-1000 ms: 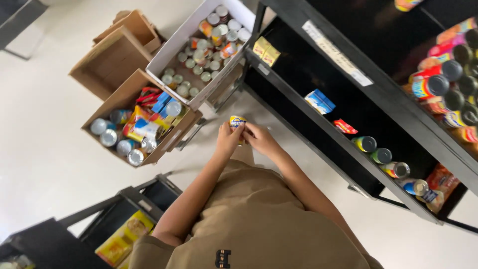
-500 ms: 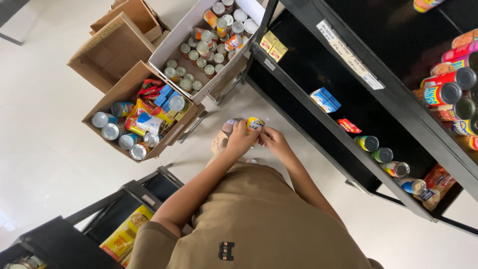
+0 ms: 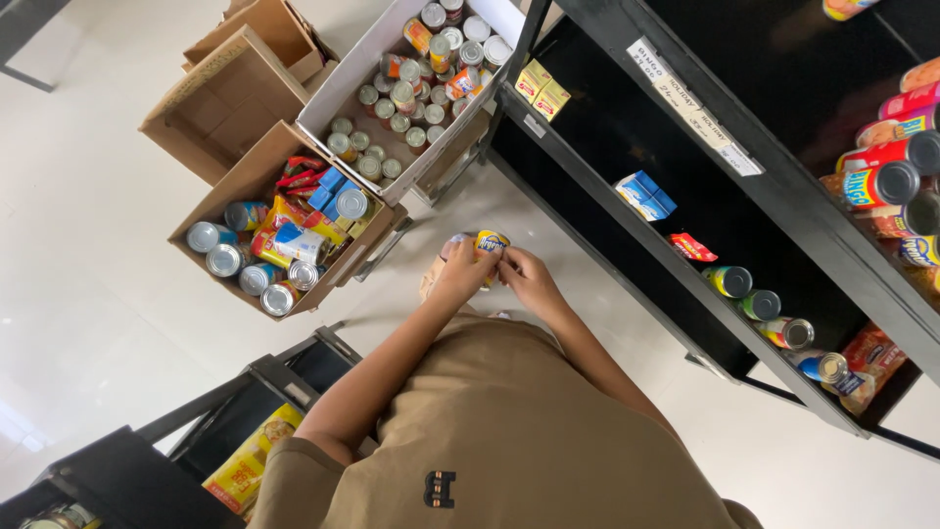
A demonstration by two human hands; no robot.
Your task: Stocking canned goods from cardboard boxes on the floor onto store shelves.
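Small round metal can with yellow label [image 3: 490,242] pinched between fingertips of left hand [image 3: 462,274] and right hand [image 3: 524,277], both closed on it, held in air above white floor [image 3: 88,264], just off front edge of black metal shelf [image 3: 627,206]. Risk, as judgement: fingertip-only grip slips, can drops to floor, dents or rolls under shelf.
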